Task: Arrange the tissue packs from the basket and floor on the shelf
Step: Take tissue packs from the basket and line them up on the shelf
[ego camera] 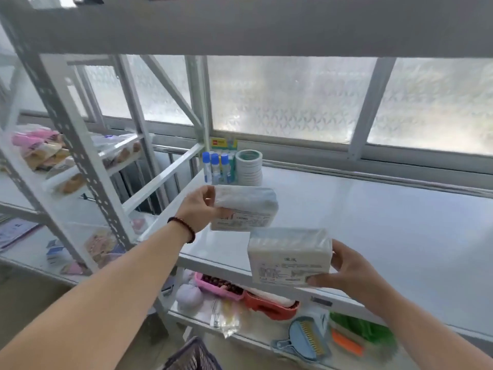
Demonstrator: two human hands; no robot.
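- left hand (198, 206): grip closed on the short end of the upper tissue pack (244, 208); thumb on top, fingers under; pack held level, printed label face toward the camera, out over the white shelf (373, 222); not touching it as far as I can tell
- right hand (344, 268): grip closed on the right end of the lower tissue pack (289, 256); thumb under the bottom edge, fingers behind; this pack sits lower and nearer, at the shelf's front lip, overlapping the upper pack's bottom right corner in view; contact between the two not clear
- end grips leave the long bottom faces free; reads as set-down-ready, one pack per hand so both go in a single trip
- left pack leads toward the back left; judgement: it goes first, beside the stack of tape rolls (249, 166) and the blue-capped glue sticks (216, 166), which hold that corner; keep clear of them when sliding in
- rest of the shelf board is bare to the right, so plenty of room for a row; no packs resting on it yet, task looks early
- basket (192, 355): dark rim just visible at bottom edge, below the arms; contents not visible; floor packs not in view
- lower tier carries a pink tray (216, 285), red tray (269, 303), blue brush (306, 340); irrelevant to placement
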